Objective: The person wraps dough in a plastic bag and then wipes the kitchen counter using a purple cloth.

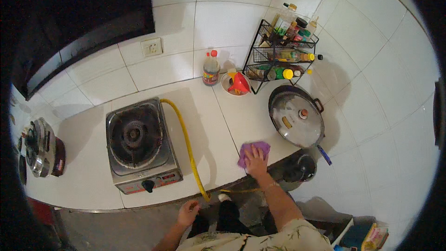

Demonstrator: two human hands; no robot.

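A purple cloth lies on the white tiled counter, close to its front edge. My right hand rests flat on top of it, fingers spread and pressing it down. Below the counter's front edge, near the lower end of the yellow hose, is my left hand. Its fingers are loosely curled in, and nothing shows in them.
A gas stove stands to the left. Behind the cloth are a sauce bottle, a bowl with a red funnel, and a bottle rack. At right sits a lidded wok; a metal appliance is far left.
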